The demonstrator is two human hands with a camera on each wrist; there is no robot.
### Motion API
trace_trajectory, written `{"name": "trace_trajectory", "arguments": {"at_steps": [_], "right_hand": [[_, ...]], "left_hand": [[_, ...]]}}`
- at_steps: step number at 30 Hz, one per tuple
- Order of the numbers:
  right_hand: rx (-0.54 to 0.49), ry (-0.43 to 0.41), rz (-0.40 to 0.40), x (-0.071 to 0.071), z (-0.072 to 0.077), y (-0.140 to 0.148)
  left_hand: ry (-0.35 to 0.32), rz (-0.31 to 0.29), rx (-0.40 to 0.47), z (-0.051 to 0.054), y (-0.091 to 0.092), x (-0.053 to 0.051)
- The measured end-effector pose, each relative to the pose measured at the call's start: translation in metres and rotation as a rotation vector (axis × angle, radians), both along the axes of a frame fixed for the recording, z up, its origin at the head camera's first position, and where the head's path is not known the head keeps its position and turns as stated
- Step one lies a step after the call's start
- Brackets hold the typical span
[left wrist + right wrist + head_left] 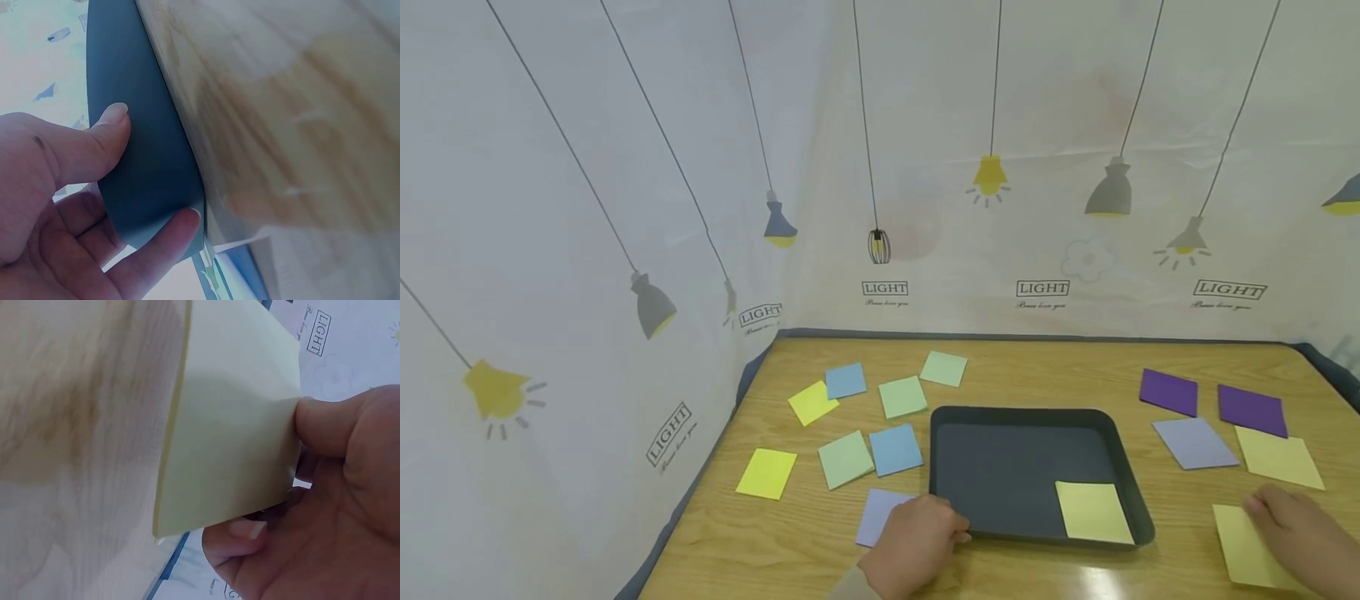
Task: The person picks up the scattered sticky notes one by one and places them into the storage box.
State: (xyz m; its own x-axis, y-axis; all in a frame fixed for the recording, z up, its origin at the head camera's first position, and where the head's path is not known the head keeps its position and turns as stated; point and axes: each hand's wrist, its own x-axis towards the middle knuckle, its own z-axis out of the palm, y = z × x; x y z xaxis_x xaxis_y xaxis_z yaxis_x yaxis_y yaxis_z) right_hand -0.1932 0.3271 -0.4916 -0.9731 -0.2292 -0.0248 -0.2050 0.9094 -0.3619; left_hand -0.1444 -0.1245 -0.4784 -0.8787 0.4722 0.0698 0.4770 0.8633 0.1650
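Note:
My left hand [917, 542] grips the near left corner of a dark grey tray [1000, 533]; in the left wrist view its thumb lies on the tray's outer wall [147, 125] and its fingers curl around the corner. A pale yellow sticky note pad [1093, 510] lies inside the tray's near right corner. Right of the tray, my right hand [1303, 533] holds another pale yellow sticky note pad [231, 437] by its edges, between thumb and fingers. Beside my left hand a lavender sticky note pad [876, 512] is partly hidden.
Left of the tray lie bright yellow [767, 473], blue [897, 450] and green sticky notes [846, 459]. To its right are two purple ones [1168, 392], a lavender one [1195, 442] and a pale yellow one [1279, 458]. A lamp-printed sheet [940, 108] encloses the wooden table.

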Motion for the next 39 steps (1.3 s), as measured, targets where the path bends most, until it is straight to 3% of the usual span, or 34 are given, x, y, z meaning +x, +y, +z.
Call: {"name": "trace_trajectory", "arguments": {"at_steps": [3, 8, 25, 31, 39], "right_hand": [[-0.049, 0.045, 0.017, -0.001, 0.004, -0.012], [-0.109, 0.024, 0.034, -0.005, 0.013, -0.032], [-0.129, 0.074, 0.107, -0.026, 0.028, -0.069], [-0.144, 0.091, 0.117, -0.026, 0.037, -0.080], [-0.244, 0.177, 0.173, -0.027, 0.038, -0.100]], "left_hand": [[-0.004, 0.007, -0.007, 0.000, 0.000, 0.000], [-0.011, 0.015, -0.007, 0.000, 0.000, -0.001], [0.000, 0.019, -0.002, -0.004, 0.000, -0.001], [-0.004, 0.020, 0.002, -0.002, 0.000, 0.000], [0.003, 0.013, -0.001, -0.001, 0.000, 0.000]]}}
